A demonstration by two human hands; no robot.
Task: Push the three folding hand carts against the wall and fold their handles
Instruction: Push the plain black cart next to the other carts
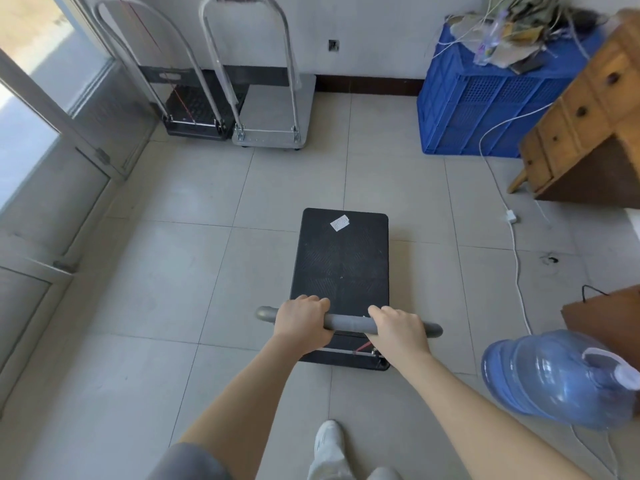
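Note:
A black cart with a white sticker stands on the tiled floor in front of me, its grey handle bar upright. My left hand and my right hand both grip that bar, side by side. Against the far wall two more carts stand next to each other: a black cart on the left and a silver cart to its right. Both have their metal handles raised upright.
A blue plastic crate piled with clutter stands at the back right, beside a tilted wooden drawer unit. A white cable trails across the floor. A blue water jug and a brown paper bag sit at right. A glazed door lines the left.

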